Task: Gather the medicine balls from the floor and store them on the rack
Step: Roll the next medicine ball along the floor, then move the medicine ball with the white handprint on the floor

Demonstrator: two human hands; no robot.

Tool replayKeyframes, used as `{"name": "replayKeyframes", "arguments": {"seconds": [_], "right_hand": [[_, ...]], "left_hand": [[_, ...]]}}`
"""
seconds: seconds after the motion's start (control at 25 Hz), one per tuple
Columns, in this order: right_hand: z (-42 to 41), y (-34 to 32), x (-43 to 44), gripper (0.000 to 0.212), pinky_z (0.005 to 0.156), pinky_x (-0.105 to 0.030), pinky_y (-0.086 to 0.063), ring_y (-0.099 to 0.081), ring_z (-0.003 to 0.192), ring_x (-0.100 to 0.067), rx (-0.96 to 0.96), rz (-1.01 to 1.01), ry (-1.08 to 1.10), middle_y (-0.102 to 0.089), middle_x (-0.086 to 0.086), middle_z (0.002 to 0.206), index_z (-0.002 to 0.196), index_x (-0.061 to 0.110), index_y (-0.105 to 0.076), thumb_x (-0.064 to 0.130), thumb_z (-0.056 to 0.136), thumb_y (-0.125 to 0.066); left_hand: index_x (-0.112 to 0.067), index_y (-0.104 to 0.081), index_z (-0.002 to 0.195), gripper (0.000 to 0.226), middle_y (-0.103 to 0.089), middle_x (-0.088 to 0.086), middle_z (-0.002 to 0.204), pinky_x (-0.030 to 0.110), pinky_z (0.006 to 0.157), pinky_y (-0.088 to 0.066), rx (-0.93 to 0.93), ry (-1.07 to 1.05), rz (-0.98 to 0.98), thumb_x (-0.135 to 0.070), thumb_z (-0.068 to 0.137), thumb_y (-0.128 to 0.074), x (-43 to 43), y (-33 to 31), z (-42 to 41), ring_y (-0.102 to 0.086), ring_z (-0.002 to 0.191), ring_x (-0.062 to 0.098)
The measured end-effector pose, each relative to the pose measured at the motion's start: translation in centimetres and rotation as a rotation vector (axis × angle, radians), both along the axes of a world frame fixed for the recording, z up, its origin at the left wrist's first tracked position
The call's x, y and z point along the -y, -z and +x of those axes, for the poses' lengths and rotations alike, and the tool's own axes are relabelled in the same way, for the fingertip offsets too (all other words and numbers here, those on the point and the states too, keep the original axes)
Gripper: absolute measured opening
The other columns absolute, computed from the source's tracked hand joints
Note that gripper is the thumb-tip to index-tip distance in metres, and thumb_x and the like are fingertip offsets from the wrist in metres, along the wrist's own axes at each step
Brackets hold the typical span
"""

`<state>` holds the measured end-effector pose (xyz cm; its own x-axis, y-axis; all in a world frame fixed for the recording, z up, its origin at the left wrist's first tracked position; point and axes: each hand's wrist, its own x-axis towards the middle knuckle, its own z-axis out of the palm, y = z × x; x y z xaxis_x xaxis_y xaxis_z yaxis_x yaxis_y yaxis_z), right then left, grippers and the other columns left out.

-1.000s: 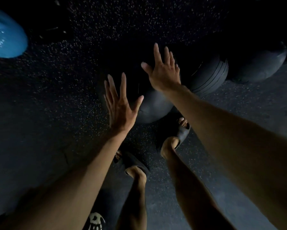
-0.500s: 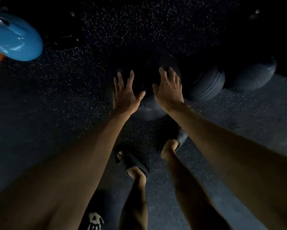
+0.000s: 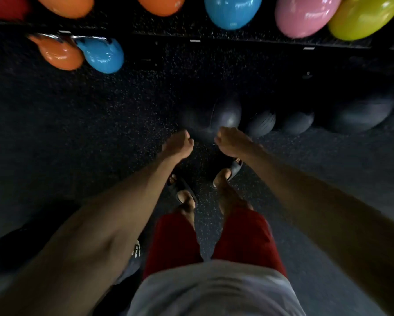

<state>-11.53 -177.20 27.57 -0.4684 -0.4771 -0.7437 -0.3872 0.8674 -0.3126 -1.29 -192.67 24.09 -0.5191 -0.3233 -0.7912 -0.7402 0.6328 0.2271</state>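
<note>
Your left hand (image 3: 177,145) and right hand (image 3: 231,142) hang low over your sandals (image 3: 182,190), fingers curled under; can't tell if they grip anything. Dark medicine ball (image 3: 226,115) sits on the floor (image 3: 100,133) just beyond your hands. Coloured balls (image 3: 232,10) on the rack (image 3: 214,38) farthest.

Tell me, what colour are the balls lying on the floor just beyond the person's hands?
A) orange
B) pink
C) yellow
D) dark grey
D: the balls on the floor just past the left hand and right hand are dark grey; the bright balls sit farther away, along the top of the view.
</note>
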Motion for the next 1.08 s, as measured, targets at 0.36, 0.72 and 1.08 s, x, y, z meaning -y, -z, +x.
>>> {"name": "replayKeyframes", "arguments": {"seconds": [0.36,0.72,1.08], "right_hand": [[12.3,-8.7,-0.4,0.028,0.072,-0.031,-0.035,-0.057,0.094,-0.032,-0.001,-0.056,-0.116,-0.054,-0.016,0.097,0.102,0.001,-0.057,0.026,0.105,-0.043],[22.1,-11.7,-1.9,0.038,0.092,-0.04,-0.049,-0.059,0.111,-0.035,-0.072,-0.053,-0.444,-0.062,-0.019,0.122,0.122,0.006,-0.058,0.036,0.103,-0.043],[35.3,-11.7,-6.5,0.038,0.091,-0.041,-0.048,-0.057,0.115,-0.034,0.028,-0.008,-0.7,-0.057,-0.018,0.129,0.128,0.008,-0.053,0.035,0.105,-0.041]], "left_hand": [[-0.009,-0.058,0.125,0.04,-0.062,0.015,0.126,0.042,0.095,-0.051,0.005,-0.07,0.061,-0.037,0.103,-0.042,-2.9,-7.2,16.2,-0.06,0.115,0.032],[-0.01,-0.064,0.114,0.031,-0.067,0.011,0.113,0.042,0.093,-0.051,-0.205,-0.475,-0.019,-0.033,0.099,-0.048,-7.3,-12.4,29.4,-0.063,0.106,0.029],[-0.018,-0.062,0.123,0.032,-0.064,0.008,0.125,0.039,0.1,-0.048,-0.042,-0.73,-0.101,-0.033,0.097,-0.051,-18.3,-13.7,47.1,-0.06,0.116,0.028]]}}
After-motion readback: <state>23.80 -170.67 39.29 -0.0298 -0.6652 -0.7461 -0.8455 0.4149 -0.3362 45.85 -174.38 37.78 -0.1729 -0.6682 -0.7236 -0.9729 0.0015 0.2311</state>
